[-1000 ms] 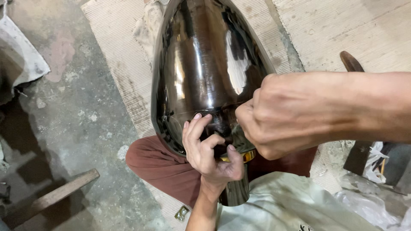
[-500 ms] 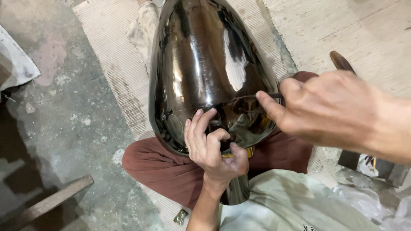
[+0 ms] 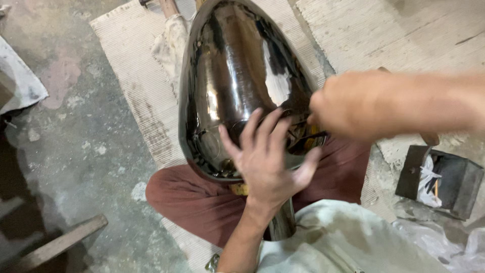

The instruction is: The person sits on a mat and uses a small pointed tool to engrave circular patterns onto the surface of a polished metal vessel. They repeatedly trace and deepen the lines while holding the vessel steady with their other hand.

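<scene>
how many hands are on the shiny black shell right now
2. The left hand lies flat with fingers spread on the near end of the black shell; the right hand is at its right edge, blurred, grip unclear.

Left hand [image 3: 268, 162] spread flat on glossy black shell [image 3: 237, 86] | right hand [image 3: 353, 103] blurred, perhaps gripping its rim

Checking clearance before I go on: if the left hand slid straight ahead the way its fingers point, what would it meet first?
The left hand already lies spread on the glossy black shell. Straight ahead, it would likely just ride up that curved surface; the right hand sits off to its side.
</scene>
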Available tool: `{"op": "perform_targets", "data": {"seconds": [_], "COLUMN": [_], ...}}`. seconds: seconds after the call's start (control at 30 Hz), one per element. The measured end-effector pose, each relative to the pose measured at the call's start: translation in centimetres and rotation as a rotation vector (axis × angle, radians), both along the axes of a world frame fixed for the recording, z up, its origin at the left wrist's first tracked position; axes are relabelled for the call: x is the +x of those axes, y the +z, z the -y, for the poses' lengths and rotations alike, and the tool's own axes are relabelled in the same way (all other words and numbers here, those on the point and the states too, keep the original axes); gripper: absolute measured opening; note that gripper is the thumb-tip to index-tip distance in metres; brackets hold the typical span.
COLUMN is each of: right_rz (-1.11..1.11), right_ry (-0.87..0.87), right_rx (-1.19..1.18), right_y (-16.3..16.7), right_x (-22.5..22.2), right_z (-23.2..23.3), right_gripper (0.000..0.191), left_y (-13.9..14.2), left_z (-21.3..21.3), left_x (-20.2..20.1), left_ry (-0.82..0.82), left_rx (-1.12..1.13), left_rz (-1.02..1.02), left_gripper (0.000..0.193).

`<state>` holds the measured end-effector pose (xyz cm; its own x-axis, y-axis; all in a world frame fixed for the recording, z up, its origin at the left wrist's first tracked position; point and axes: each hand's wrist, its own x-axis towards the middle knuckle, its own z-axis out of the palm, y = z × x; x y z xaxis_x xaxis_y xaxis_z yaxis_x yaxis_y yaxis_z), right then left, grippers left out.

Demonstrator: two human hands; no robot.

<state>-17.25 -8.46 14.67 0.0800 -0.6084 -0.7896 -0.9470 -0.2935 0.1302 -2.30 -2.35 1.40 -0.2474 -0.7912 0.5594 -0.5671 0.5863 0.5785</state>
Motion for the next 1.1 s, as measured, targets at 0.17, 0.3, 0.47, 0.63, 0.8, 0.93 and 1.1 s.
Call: {"op": "perform_targets", "data": {"seconds": [0.17,0.3,0.47,0.63,0.8,0.93,1.1], "right_rz": [-0.067,0.049,0.157,0.021,0.145,-0.058,-0.076], "right_ry": [-0.494,-0.413,-0.466,-0.674,-0.622,0.087,0.959], "right_rx": [0.190,0.088,0.015,0.058,0.036,0.199,-0.116], "right_y": [2.2,3.2,2.9,3.3,3.6,1.4,-0.7], "right_x": [0.5,0.7,0.8,3.3,4.7,3.1,-1.7], "right_z": [1.5,0.9,-0.3,-0.5,-1.6,-5.0,-5.8], "right_gripper": [0.055,0.043,0.042,0.040,0.045,0.054,0.059], "left_y": [0.7,0.6,1.0,1.1,0.5,0.7,0.9], "left_z": [1.3,3.1,4.5,4.4,3.8,4.0,4.3], "left_x": [-0.8,0.2,2.1,6.4,6.8,6.8,7.0], "left_ry": [-0.096,-0.246,-0.270,-0.181,-0.181,-0.191,-0.201], "left_rx": [-0.059,0.065,0.145,0.235,0.247,0.258,0.261], "left_rz": [0.150,0.134,0.144,0.177,0.175,0.173,0.157], "left_gripper": [0.023,0.013,0.048,0.109,0.108,0.106,0.106]}}
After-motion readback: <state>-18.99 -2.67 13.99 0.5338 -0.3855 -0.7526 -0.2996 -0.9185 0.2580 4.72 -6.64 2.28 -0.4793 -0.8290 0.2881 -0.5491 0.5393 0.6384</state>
